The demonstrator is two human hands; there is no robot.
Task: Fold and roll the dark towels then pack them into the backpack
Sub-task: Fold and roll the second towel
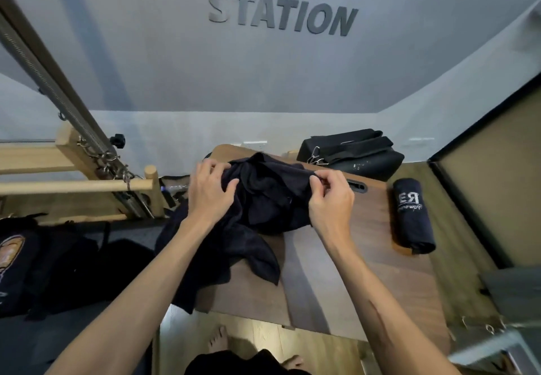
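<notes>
Now a crumpled towel (263, 199) is held up by both hands over the table (366, 257).

Seen from the head camera, the towel is gripped at its left side by the left hand (209, 193), whose fingers are curled into the cloth with the thumb pressed on its front. Its right edge is pinched by the right hand (330, 199) between thumb and bent fingertips. The lower part of the towel is draped across the wood and off the left edge. A rolled towel (412, 216) with white lettering is laid near the right edge of the table, well apart from the hands. A black bag (351, 152) is set at the far end. The backpack (44, 263) is seen at lower left, beside the table.
</notes>
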